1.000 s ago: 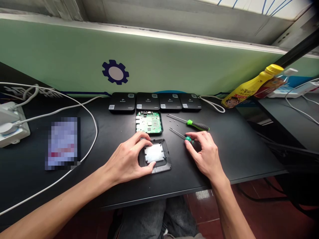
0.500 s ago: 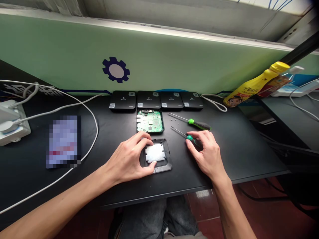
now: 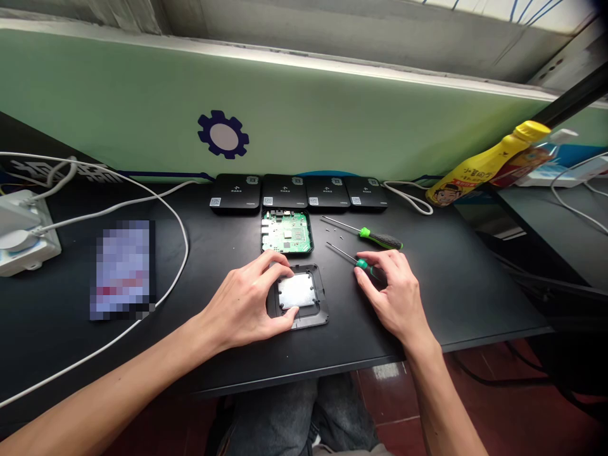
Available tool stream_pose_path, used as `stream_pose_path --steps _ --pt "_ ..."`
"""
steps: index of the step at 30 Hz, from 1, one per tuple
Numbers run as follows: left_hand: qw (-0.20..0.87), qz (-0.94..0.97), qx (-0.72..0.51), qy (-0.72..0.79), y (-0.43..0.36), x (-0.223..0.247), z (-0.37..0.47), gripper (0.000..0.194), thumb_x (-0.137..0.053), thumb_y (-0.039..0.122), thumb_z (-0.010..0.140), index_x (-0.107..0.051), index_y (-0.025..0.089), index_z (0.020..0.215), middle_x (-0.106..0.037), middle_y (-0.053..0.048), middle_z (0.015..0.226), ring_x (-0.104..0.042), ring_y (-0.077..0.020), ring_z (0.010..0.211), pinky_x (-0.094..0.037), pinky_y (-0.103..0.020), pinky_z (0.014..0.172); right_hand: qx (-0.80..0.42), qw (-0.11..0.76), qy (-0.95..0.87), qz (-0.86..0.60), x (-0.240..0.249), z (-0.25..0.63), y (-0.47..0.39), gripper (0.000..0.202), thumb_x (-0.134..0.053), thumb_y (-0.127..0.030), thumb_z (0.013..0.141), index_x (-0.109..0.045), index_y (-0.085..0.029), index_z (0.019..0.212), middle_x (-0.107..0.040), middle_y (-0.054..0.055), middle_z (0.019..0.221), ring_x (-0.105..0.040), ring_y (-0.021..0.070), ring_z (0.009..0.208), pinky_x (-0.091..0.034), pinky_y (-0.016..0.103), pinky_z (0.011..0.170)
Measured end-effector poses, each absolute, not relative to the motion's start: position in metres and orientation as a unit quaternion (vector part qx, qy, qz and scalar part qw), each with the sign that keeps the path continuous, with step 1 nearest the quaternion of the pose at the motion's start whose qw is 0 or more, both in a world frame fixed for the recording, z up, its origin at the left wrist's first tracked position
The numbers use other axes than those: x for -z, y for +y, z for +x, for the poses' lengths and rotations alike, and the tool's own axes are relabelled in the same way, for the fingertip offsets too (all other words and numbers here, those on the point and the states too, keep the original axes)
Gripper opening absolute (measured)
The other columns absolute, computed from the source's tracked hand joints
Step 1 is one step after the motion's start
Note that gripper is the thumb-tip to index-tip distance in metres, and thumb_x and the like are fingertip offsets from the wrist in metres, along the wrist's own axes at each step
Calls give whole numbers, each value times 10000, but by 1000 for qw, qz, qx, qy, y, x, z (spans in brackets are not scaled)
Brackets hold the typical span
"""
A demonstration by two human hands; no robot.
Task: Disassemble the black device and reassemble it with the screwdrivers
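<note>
My left hand (image 3: 251, 304) rests on the left side of a black cover (image 3: 321, 316) with a silver metal plate (image 3: 297, 291) in it, thumb and fingers spread around its edge. My right hand (image 3: 392, 288) has its thumb and fingers round the handle of a teal screwdriver (image 3: 361, 263), whose shaft points up and left. Just beyond the cover lies an open black case with a green circuit board (image 3: 286, 233). A green and black screwdriver (image 3: 380, 237) lies behind the teal one, with several tiny screws (image 3: 334, 230) near its shaft.
Several closed black boxes (image 3: 327, 192) stand in a row against the green partition (image 3: 332, 120). A yellow bottle (image 3: 489, 164) leans at the back right. On the left are a white power strip (image 3: 28, 234), a long white cable (image 3: 183, 240) and a blurred packet (image 3: 122, 269).
</note>
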State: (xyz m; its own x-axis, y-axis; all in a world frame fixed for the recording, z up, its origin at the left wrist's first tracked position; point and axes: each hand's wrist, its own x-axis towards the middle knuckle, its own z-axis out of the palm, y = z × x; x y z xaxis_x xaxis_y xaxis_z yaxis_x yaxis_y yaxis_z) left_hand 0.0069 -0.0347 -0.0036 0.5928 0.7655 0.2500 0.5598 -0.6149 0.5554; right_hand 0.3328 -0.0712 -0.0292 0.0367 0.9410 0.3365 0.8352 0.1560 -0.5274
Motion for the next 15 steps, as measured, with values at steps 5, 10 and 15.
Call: stream_pose_path --steps 5,10,15 --pt "217 866 -240 381 -35 4 7 411 -844 328 877 -686 232 1245 -702 -107 1328 -771 -262 1037 -659 -378 846 -80 323 -688 -645 29 333 -72 246 -715 -373 1068 -769 -312 1299 -725 84 1185 -691 301 1117 -618 490 979" --pt "215 865 -233 389 -35 6 8 410 -817 312 892 -683 223 1269 -695 -103 1360 -766 -242 990 -655 -377 820 -55 318 -688 -650 27 331 -73 294 -760 -355 1008 -763 -311 1299 -738 76 1155 -688 310 1095 -612 504 971" --pt "212 863 -238 392 -34 7 6 402 -821 316 913 -694 225 1284 -691 -103 1387 -774 -245 1008 -659 -385 850 -50 319 -682 -656 26 330 -74 284 -781 -341 969 -762 -306 1250 -748 72 1149 -685 315 1081 -603 507 947"
